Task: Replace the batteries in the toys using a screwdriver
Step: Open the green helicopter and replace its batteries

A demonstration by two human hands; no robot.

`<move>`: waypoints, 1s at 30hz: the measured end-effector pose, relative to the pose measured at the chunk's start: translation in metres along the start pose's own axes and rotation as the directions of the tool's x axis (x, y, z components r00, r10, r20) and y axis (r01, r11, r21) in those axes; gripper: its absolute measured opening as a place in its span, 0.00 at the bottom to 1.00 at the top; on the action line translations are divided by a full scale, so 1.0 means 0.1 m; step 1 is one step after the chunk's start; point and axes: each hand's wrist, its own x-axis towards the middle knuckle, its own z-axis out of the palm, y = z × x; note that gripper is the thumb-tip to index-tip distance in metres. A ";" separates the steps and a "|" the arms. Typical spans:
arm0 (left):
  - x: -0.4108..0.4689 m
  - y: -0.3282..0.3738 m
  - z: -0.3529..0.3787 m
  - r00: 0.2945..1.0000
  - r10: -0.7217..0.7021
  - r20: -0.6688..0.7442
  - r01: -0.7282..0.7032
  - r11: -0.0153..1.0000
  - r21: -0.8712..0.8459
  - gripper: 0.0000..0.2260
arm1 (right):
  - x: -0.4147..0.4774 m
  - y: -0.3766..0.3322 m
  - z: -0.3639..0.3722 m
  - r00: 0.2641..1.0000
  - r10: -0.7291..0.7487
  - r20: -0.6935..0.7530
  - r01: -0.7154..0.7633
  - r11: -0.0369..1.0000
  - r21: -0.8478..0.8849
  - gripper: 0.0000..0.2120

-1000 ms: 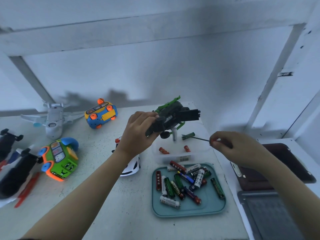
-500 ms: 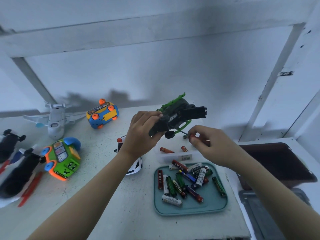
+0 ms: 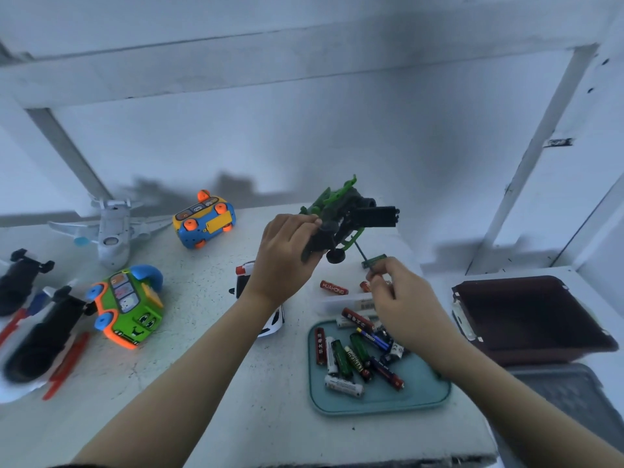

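Your left hand (image 3: pixel 283 261) is gripping the black-and-green toy (image 3: pixel 344 214) above the counter (image 3: pixel 202 383); your right hand (image 3: pixel 405 305) is pinching the screwdriver (image 3: pixel 360 249) beneath it. Likely light, brittle plastic: grip the body, not the green struts (image 3: pixel 341 190).

Single head-worn wide-angle view, looking forward and down across the white table (image 3: pixel 270 434) from arm's reach, near edge at frame bottom, wall (image 3: pixel 304 136) and slanted frame posts (image 3: pixel 535 153) filling the upper half.
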 end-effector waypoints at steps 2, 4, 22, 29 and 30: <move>-0.02 -0.03 -0.03 0.998 0.051 0.021 -0.051 0.999 0.000 0.12 | 0.01 -0.01 -0.09 1.000 0.001 0.004 -0.001 1.000 0.019 0.07; -0.03 -0.06 -0.05 0.994 0.109 0.032 -0.109 0.994 -0.007 0.11 | 0.01 -0.05 -0.17 0.999 -0.017 0.035 0.017 1.000 0.012 0.07; -0.02 -0.20 -0.20 0.904 0.424 0.056 -0.428 0.898 0.101 0.09 | 0.15 -0.24 -0.33 0.997 -0.011 0.078 0.026 0.980 -0.198 0.10; -0.02 -0.22 -0.20 0.934 0.358 0.000 -0.357 0.932 0.066 0.08 | 0.08 -0.28 -0.32 0.997 -0.069 0.039 0.072 0.994 -0.080 0.09; -0.02 -0.22 -0.19 0.931 0.365 -0.003 -0.364 0.929 0.067 0.07 | 0.07 -0.28 -0.30 0.996 -0.078 0.038 0.081 0.993 -0.083 0.09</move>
